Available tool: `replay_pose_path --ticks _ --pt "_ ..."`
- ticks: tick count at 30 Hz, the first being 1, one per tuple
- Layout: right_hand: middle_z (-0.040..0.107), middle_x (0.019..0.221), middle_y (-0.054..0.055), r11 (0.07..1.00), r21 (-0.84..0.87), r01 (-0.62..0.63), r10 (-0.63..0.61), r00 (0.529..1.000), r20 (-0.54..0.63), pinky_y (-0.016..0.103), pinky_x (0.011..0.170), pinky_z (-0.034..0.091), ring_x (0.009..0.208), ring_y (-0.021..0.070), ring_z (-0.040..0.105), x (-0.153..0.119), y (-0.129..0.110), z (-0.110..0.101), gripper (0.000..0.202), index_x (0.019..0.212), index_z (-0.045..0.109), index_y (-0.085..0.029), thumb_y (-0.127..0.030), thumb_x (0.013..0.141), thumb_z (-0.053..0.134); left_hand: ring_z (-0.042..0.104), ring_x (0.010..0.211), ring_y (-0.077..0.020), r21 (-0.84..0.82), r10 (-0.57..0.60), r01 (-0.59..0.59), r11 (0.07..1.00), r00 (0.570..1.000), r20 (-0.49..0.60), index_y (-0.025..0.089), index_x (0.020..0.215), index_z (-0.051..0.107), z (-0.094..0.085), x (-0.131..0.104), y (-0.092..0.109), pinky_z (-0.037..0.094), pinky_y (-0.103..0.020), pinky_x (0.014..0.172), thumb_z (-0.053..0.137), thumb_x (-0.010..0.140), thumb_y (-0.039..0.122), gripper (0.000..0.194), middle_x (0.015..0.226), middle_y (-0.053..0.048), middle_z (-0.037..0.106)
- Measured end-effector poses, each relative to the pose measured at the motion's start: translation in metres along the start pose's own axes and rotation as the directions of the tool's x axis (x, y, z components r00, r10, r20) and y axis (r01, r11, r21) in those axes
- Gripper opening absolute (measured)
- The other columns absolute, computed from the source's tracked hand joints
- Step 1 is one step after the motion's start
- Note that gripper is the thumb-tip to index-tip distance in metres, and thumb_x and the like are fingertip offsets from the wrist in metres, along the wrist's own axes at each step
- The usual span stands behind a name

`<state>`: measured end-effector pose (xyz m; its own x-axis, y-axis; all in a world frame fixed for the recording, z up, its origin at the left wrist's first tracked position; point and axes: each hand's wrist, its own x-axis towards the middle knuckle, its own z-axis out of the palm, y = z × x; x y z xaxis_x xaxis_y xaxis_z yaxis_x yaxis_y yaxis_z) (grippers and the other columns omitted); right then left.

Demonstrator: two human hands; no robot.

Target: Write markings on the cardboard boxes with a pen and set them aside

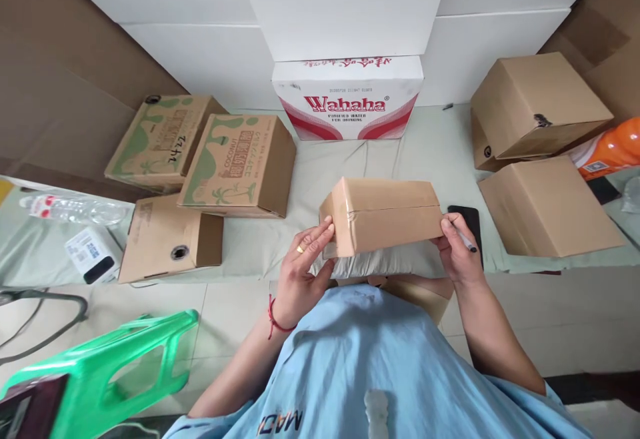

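Note:
A small brown cardboard box with clear tape along its seam is held tilted in front of my body, over the edge of the cloth-covered surface. My left hand, with a ring and a red string bracelet, grips the box's left end, fingers on its face and thumb below. On the other end, my right hand pinches the box's corner. A marker pen is also tucked in the right hand, its end sticking out to the right. A black phone lies just behind that hand.
A white Wahaha carton stands at the back. Printed coconut boxes and a plain box sit left, near a water bottle. More brown boxes and an orange bottle are right. A green stool stands lower left.

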<state>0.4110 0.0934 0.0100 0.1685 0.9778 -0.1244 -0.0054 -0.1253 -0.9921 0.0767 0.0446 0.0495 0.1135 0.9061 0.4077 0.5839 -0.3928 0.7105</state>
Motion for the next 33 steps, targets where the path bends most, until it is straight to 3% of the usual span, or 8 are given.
replay_pose_path --ticks 3,8,14,18,22,26,29,33 --pt "0.058 0.087 -0.002 0.995 -0.081 0.06 -0.06 0.998 -0.003 0.032 0.071 0.053 0.076 0.0184 0.058 -0.002 0.0 0.0 0.039 0.101 0.062 -0.029 -0.066 0.099 0.074 0.069 0.145 -0.032 0.002 -0.046 0.046 0.999 0.999 0.004 0.029 0.152 0.071 -0.004 0.003 -0.005 0.058 -0.054 0.122 0.07 0.101 0.019 0.052 0.157 -0.01 0.072" --pt "0.076 0.114 0.007 0.925 -0.31 0.22 -0.182 0.972 0.147 0.046 0.093 0.062 0.098 0.0268 0.072 0.017 -0.005 -0.01 0.032 0.121 0.063 -0.029 -0.054 0.102 0.07 0.079 0.118 -0.0295 -0.011 -0.372 0.372 0.928 0.928 -0.029 0.026 0.128 0.08 -0.011 -0.001 -0.03 0.064 -0.048 0.11 0.069 0.099 0.033 0.032 0.128 -0.008 0.084" --pt "0.078 0.119 0.017 0.483 -0.802 0.35 -0.211 0.936 0.282 0.061 0.11 0.056 0.127 0.0394 0.065 0.076 0.002 -0.033 0.038 0.12 0.075 -0.026 -0.017 0.087 0.057 0.077 0.121 -0.0279 -0.111 -0.435 0.431 0.896 0.9 -0.022 0.027 0.13 0.079 -0.008 -0.011 -0.036 0.066 -0.046 0.107 0.068 0.098 0.037 0.036 0.134 -0.008 0.081" --pt "0.078 0.107 0.016 0.544 -0.791 0.281 -0.122 0.959 0.256 0.064 0.114 0.055 0.129 0.0409 0.065 0.096 0.012 -0.038 0.038 0.109 0.083 -0.027 -0.017 0.079 0.063 0.076 0.124 -0.0284 -0.144 -0.444 0.434 0.89 0.895 -0.049 0.027 0.131 0.081 -0.004 -0.012 -0.033 0.066 -0.046 0.108 0.068 0.098 0.037 0.036 0.135 -0.008 0.081" --pt "0.08 0.126 0.014 0.62 -0.738 0.266 -0.145 0.963 0.226 0.066 0.116 0.055 0.126 0.0376 0.072 0.082 0.008 -0.032 0.039 0.125 0.082 -0.028 -0.035 0.092 0.063 0.078 0.123 -0.0305 -0.278 -0.523 0.501 0.819 0.852 -0.004 0.026 0.133 0.082 0.003 -0.013 -0.033 0.065 -0.049 0.111 0.071 0.094 0.038 0.042 0.136 -0.009 0.082" --pt "0.082 0.131 0.013 0.971 -0.236 0.043 -0.009 0.99 0.144 0.051 0.091 0.068 0.116 0.0318 0.079 0.041 -0.005 -0.009 0.056 0.136 0.078 -0.028 -0.068 0.106 0.052 0.075 0.135 -0.0376 -0.377 -0.59 0.56 0.737 0.806 0.044 0.024 0.137 0.082 0.003 -0.014 -0.025 0.057 -0.058 0.123 0.077 0.089 0.039 0.051 0.14 -0.011 0.082" --pt "0.084 0.125 0.01 0.993 0.053 -0.109 0.103 0.989 0.103 0.039 0.077 0.065 0.11 0.0284 0.079 0.019 -0.006 0.007 0.052 0.123 0.081 -0.028 -0.073 0.098 0.068 0.069 0.147 -0.0408 -0.357 -0.503 0.478 0.803 0.864 0.026 0.025 0.147 0.078 -0.003 -0.01 -0.005 0.05 -0.062 0.131 0.08 0.09 0.036 0.058 0.151 -0.011 0.077" --pt "0.084 0.103 0.005 0.981 0.159 -0.112 0.124 0.99 -0.064 0.034 0.063 0.058 0.089 0.0255 0.077 0.024 0.006 0.001 0.039 0.104 0.078 -0.027 -0.064 0.093 0.073 0.062 0.156 -0.0364 -0.33 -0.168 0.178 0.927 0.984 0.06 0.029 0.16 0.068 -0.011 -0.001 0.031 0.051 -0.058 0.132 0.076 0.096 0.023 0.065 0.165 -0.01 0.066"
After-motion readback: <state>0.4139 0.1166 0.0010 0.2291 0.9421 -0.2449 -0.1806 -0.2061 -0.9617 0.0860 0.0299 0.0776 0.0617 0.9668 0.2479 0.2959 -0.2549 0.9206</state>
